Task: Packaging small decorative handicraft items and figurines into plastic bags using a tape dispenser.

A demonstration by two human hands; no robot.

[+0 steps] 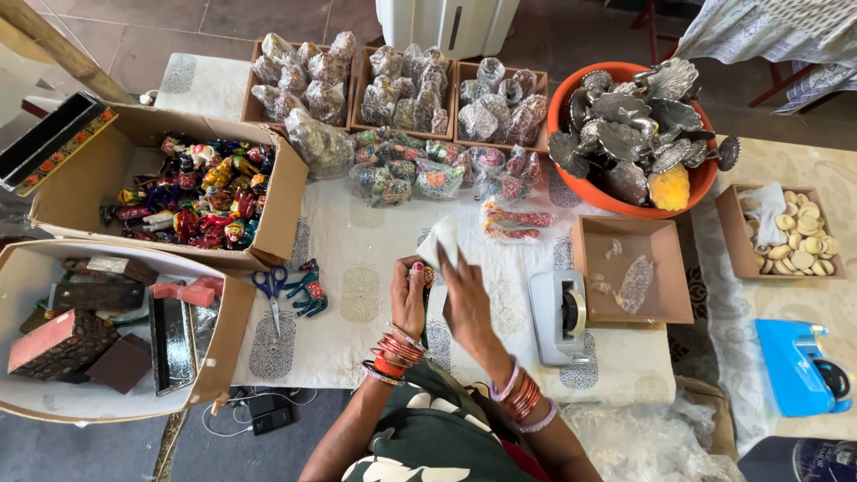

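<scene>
Wrapping step | left hand (409,299) grips small painted figure (427,277) | right hand (464,299) pinches white wrap (444,241) | next likely needs wrap folded round figure.

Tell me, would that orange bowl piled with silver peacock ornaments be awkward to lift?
Probably heavy: the orange bowl is heaped above its rim with metal-looking peacock ornaments. The loose pile would likely shift or spill if tilted. The bowl looks like plastic, so it might flex.

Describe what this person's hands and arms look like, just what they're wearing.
Both forearms are bare, no sleeves. The left hand has red-painted nails and a stack of red, orange and silver bangles at the wrist. The right hand wears red and pale lilac bangles at its wrist.
</scene>
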